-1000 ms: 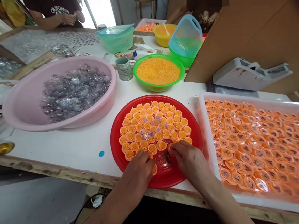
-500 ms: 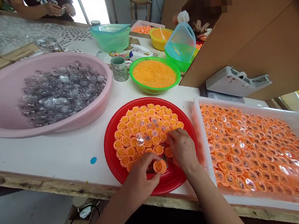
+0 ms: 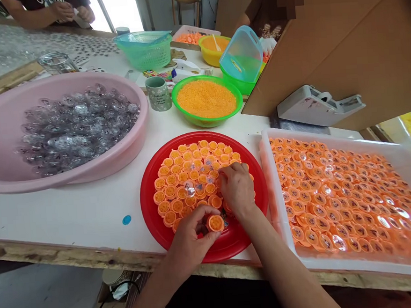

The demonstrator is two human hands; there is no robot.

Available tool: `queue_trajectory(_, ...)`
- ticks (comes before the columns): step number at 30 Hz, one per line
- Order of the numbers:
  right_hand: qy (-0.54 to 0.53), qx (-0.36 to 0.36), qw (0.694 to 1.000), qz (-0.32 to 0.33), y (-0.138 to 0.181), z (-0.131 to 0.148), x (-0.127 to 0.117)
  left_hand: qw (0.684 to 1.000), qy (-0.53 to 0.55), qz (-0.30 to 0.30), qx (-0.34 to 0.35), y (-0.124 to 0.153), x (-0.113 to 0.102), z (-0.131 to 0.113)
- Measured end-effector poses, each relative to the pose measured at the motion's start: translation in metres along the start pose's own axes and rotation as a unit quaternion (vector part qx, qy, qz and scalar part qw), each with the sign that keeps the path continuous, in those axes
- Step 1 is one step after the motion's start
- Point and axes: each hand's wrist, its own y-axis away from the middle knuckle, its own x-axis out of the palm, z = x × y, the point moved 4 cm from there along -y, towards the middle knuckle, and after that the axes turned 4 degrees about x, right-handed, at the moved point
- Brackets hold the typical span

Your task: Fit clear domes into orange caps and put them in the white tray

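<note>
Right hand [image 3: 238,187], its grip unclear

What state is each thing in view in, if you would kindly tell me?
Red tray, partly covered with orange cups
Left hand, gripping one orange cup
Right hand, down among the cups, its grip hidden
Pink tub, partly filled with clear pieces
Green bowl, filled with yellow-orange bits
Mug, upright, contents not visible
White bin, spread with orange pieces
Light-blue container, tilted
Blue disc, lying flat
</note>
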Motion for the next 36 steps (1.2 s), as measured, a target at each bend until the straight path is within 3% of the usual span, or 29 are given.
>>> queue_trajectory(7,-0.027,-0.017,0.999,-0.031,0.004,-0.006,-0.005,0.999,0.026,0.024,-0.007,-0.003,-0.001,-0.003)
queue_trajectory(13,-0.066,-0.050,0.996,-0.011,-0.002,0.000,0.005,0.998,0.052,0.023,0.003,-0.001,0.002,-0.006)
queue_trajectory(16,-0.093,-0.035,0.995,-0.022,-0.001,-0.002,0.003,0.996,0.094,0.004,0.005,0.001,0.003,-0.004)
queue_trajectory(19,-0.126,-0.011,0.991,-0.034,0.012,-0.007,-0.013,0.996,0.077,-0.047,0.005,0.001,-0.001,-0.001)
queue_trajectory(21,-0.175,-0.002,0.985,0.007,0.026,-0.009,-0.027,0.995,0.065,-0.071,-0.015,0.001,-0.003,0.003)
queue_trajectory(24,-0.256,-0.021,0.955,0.149,0.052,-0.008,-0.044,0.994,0.065,-0.080,-0.024,-0.001,-0.006,0.007)
queue_trajectory(27,-0.297,-0.059,0.915,0.265,0.074,-0.009,-0.054,0.994,0.020,-0.104,0.015,-0.003,-0.008,0.005)
queue_trajectory(31,-0.361,0.026,0.887,0.286,0.081,-0.026,-0.054,0.992,-0.008,-0.124,0.036,-0.006,-0.008,0.001)
queue_trajectory(36,-0.464,0.161,0.829,0.267,0.082,-0.041,-0.044,0.995,0.020,-0.097,0.008,-0.007,0.000,-0.006)
